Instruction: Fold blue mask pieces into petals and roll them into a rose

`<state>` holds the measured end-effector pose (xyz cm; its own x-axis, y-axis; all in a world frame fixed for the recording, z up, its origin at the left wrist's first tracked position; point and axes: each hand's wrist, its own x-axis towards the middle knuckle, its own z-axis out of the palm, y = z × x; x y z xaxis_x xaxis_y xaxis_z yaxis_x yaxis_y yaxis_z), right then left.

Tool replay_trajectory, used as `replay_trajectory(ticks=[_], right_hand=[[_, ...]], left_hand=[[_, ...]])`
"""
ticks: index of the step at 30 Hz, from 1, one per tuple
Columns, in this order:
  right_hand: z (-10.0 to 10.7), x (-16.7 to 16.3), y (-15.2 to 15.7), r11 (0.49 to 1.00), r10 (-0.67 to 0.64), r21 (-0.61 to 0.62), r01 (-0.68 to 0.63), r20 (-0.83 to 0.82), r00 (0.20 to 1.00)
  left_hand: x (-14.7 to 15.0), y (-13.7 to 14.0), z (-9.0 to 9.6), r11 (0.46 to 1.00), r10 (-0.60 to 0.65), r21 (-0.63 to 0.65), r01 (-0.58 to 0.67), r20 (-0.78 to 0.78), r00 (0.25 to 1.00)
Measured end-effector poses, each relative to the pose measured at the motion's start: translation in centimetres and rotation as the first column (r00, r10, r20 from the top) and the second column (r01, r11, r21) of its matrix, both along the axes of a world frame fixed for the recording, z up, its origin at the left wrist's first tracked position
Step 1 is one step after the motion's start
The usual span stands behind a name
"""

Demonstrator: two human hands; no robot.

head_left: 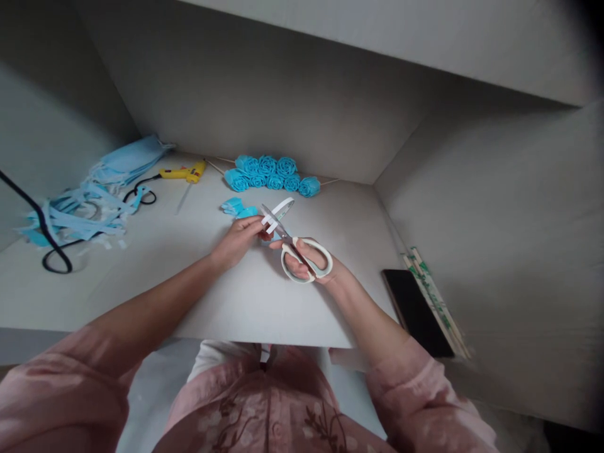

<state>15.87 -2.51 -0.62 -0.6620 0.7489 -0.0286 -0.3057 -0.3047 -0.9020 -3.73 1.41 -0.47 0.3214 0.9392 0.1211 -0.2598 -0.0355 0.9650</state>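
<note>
My right hand [325, 264] is wrapped through the pale handles of a pair of scissors [321, 250]. Its metal blades are parted and point up and to the left. Pinched in the fingers of my left hand [238, 242] is a thin white strip [283, 206] that curves up beside the blades; they cross it close to my fingertips. Just beyond my left hand lie small folded blue pieces [233, 206] of mask-like material. Part of a light blue piece shows beneath the scissors, mostly hidden by my hands.
Several blue rosettes [267, 166] on thin sticks lie along the back wall. To the left are a yellow glue gun [183, 173] with a black cord, stacked face masks [134, 157] and cut blue scraps [70, 214]. A dark flat slab [418, 313] and wrapped sticks [436, 296] lie at right.
</note>
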Motion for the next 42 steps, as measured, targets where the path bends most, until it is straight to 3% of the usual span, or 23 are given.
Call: replay_trajectory(ticks=[8, 12, 15, 21, 24, 28, 42], right_hand=[[1.1, -0.3, -0.8, 0.991, -0.103, 0.103, 0.086, 0.169, 0.98], [1.0, -1.2, -1.1, 0.986, 0.002, 0.155, -0.054, 0.317, 0.948], [0.9, -1.2, -1.1, 0.98, 0.053, 0.173, -0.1, 0.26, 0.964], [1.1, 0.9, -0.3, 0.97, -0.028, 0.244, 0.003, 0.1, 0.995], [0.8, 1.4, 0.0, 0.974, -0.002, 0.227, -0.011, 0.059, 0.998], [0.4, 1.4, 0.2, 0.981, 0.063, 0.181, -0.076, 0.078, 0.995], [0.7, 1.2, -0.2, 0.976, 0.074, 0.193, -0.097, 0.121, 0.99]], left_hand=[[-0.1, 0.3, -0.2, 0.998, 0.045, 0.051, -0.041, -0.081, 0.996], [-0.1, 0.2, 0.0, 0.999, 0.029, -0.02, -0.031, -0.095, 0.995], [-0.1, 0.3, 0.3, 0.998, 0.049, -0.03, -0.052, -0.076, 0.996], [-0.3, 0.9, 0.2, 0.993, 0.111, -0.048, -0.111, 0.008, 0.994], [-0.4, 1.1, 0.4, 0.99, 0.098, -0.104, -0.093, 0.04, 0.994], [-0.5, 1.1, 0.6, 0.99, 0.062, -0.129, -0.049, 0.094, 0.994], [-0.2, 0.9, 0.2, 0.981, -0.112, -0.141, 0.132, 0.142, 0.983]])
